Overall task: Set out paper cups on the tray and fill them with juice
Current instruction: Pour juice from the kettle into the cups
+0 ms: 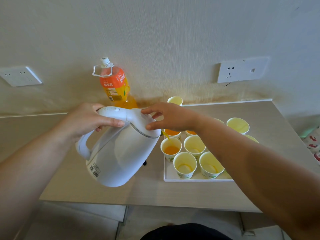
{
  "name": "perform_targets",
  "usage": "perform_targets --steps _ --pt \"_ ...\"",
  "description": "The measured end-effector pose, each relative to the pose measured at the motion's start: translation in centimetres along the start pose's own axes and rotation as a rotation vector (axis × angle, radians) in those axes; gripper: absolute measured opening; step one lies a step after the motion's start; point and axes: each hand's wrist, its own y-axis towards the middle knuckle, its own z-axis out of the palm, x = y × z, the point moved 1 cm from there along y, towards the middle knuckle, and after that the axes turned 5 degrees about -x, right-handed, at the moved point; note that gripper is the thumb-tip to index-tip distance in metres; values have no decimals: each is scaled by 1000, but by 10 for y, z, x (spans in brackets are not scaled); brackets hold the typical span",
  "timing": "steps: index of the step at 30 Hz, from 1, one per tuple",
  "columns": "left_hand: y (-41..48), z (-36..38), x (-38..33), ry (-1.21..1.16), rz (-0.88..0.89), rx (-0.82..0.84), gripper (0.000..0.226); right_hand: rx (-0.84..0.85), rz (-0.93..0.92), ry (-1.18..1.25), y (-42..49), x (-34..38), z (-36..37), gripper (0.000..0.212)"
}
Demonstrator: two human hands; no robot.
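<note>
A white kettle (119, 153) is tilted to the right above the table, and a thin stream of orange juice runs from its spout into a paper cup (171, 149) at the left of the white tray (190, 179). My left hand (90, 118) grips the kettle's handle. My right hand (166, 116) rests with spread fingers on the kettle's lid. Several paper cups stand on the tray; two behind the one being filled hold juice, and the near ones (185, 164) look empty. My right forearm hides part of the tray.
An orange juice bottle (114, 85) stands at the wall behind the kettle. One paper cup (175, 100) stands off the tray near the wall. Wall sockets sit at left (20, 76) and right (242, 70). The table's front edge (138, 203) runs below.
</note>
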Motion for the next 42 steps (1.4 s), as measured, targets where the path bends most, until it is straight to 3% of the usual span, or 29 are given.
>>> perform_targets --steps 10,25,29,34,39,42 --pt "2 -1 -2 8 -10 11 48 -4 3 11 3 1 1 56" --pt "3 -9 0 24 -4 16 58 -11 5 12 7 3 3 55" --pt "3 -11 -1 47 17 27 72 -19 3 16 7 2 2 54" --pt "2 -9 -7 38 17 34 58 -27 5 18 7 1 2 54" --pt "4 -11 -4 37 33 38 76 -29 4 19 7 1 1 54" --pt "3 -12 -6 53 34 38 76 -25 -1 11 7 2 0 54"
